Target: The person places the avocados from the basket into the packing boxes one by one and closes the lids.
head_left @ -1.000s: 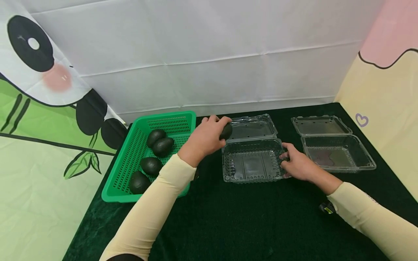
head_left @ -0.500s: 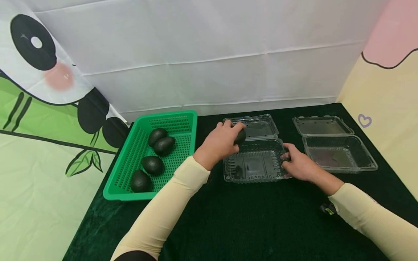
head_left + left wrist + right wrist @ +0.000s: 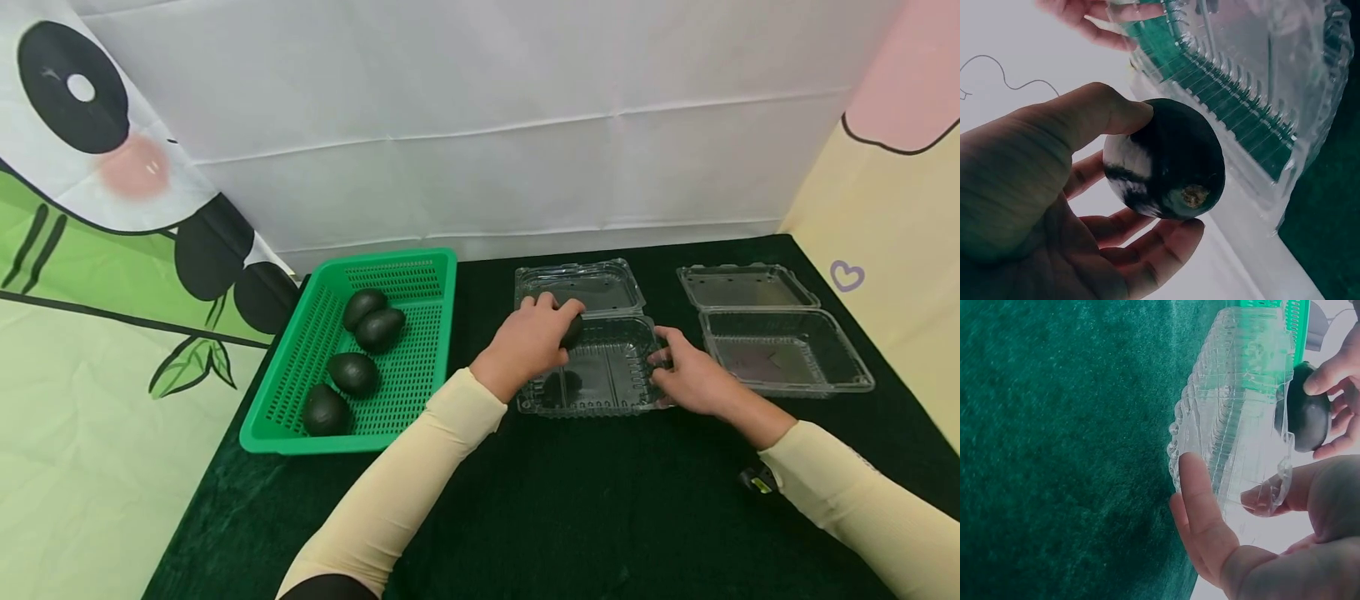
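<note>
Left hand (image 3: 531, 340) curled round a dark avocado (image 3: 572, 331), thumb on one side, fingers cupped beneath, holding it over the far left part of the open clamshell (image 3: 600, 377); not yet set down. In the left wrist view the avocado (image 3: 1165, 160) is egg-shaped, skin near black and slightly glossy, with a small pale stem scar at one end. Right hand (image 3: 687, 377) at the clamshell's right wall: thumb inside, fingers along the outside, pinching the thin plastic rim. Clamshell is clear, thin moulded plastic, rectangular with rounded corners, ribbed walls and a grooved floor; its hinged lid (image 3: 579, 285) lies flat behind it, with small vent holes. A second clamshell (image 3: 780, 350), same make, sits open to the right, well apart from the hands. To the left, a green plastic basket (image 3: 420, 271), rectangular, walls and floor perforated with fine slots, holds four avocados (image 3: 353, 372), matt dark skins, two of them touching at the far end. Bench (image 3: 570, 508) covered in dark green velvety cloth with a short nap. Cream stretch sleeves (image 3: 397, 492) cover both forearms. Backdrop of creased white cloth; panda cartoon with green bamboo at left, pink and cream panel with a small purple heart outline (image 3: 847, 275) at right. No readable writing or brand anywhere.
</note>
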The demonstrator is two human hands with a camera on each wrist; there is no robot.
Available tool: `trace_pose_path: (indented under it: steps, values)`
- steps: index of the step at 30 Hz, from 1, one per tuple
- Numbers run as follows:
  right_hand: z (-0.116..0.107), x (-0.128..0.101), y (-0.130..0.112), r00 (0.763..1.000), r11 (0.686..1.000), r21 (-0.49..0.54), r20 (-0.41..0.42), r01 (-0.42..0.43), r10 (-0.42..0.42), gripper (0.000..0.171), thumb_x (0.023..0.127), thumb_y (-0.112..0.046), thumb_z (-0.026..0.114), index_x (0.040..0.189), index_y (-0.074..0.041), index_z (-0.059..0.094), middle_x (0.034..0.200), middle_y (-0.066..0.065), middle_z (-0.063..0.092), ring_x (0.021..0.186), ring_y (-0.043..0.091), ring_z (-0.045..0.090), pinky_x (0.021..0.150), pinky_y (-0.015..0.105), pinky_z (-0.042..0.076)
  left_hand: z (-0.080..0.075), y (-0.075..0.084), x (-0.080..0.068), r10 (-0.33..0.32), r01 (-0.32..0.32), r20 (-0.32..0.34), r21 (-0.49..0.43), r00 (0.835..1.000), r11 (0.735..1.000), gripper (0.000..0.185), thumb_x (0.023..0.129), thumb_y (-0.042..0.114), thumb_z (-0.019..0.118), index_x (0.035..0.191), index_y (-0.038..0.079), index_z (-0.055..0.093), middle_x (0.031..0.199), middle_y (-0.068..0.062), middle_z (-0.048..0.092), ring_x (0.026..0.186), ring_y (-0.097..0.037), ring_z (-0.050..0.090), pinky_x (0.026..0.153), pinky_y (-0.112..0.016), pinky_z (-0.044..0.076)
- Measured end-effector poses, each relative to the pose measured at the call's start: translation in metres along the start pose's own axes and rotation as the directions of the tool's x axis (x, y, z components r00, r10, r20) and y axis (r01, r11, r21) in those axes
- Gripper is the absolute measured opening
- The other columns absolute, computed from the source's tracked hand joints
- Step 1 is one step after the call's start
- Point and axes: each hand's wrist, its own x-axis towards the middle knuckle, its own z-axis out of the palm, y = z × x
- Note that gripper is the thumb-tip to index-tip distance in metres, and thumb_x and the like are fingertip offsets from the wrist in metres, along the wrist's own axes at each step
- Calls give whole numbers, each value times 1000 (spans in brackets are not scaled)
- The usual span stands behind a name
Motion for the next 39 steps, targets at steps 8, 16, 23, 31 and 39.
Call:
trace_pose_path:
  steps: [8, 16, 23, 31, 39]
  values:
    - [0, -1, -1, 1000, 1000, 13, 11, -5, 4, 78, 101, 1, 48, 158, 10, -4, 145, 43, 38, 101, 38, 67, 73, 42, 61, 13, -1, 2, -9, 9, -1, 18, 1000, 1000, 67, 94, 33, 78, 152, 23, 46, 130, -11, 57, 110, -28, 56, 96, -43, 52]
    - [1, -1, 0, 1000, 1000, 19, 14, -9, 8, 79, 100, 1, 49, 158, 9, -4, 145, 43, 37, 96, 34, 68, 73, 41, 61, 22, -1, 5, -42, 38, 38, 78, 998, 996, 69, 95, 36, 77, 154, 24, 45, 135, -11, 57, 116, -30, 57, 101, -48, 46]
    - [1, -2, 1, 1000, 1000, 15, 13, -2, 2, 79, 101, 1, 49, 158, 9, -5, 145, 43, 37, 98, 36, 68, 73, 42, 61, 29, -3, 5, -49, 46, 40, 84, 998, 995, 66, 95, 33, 77, 153, 24, 46, 133, -11, 58, 114, -30, 59, 101, -51, 44]
    - [1, -3, 0, 1000, 1000, 25, 7, -4, 4, 78, 100, 2, 47, 159, 8, -5, 144, 43, 37, 99, 36, 68, 73, 42, 61, 34, -5, 4, -47, 44, 25, 101, 999, 994, 63, 95, 34, 77, 151, 26, 48, 131, -10, 58, 108, -29, 60, 95, -49, 44]
    - [1, -3, -1, 1000, 1000, 28, 20, -3, 2, 79, 101, 2, 47, 158, 9, -6, 145, 43, 36, 99, 36, 68, 74, 41, 61, 38, -5, 2, -55, 51, 20, 132, 998, 990, 63, 95, 36, 77, 151, 28, 49, 134, -10, 55, 112, -29, 59, 94, -47, 44]
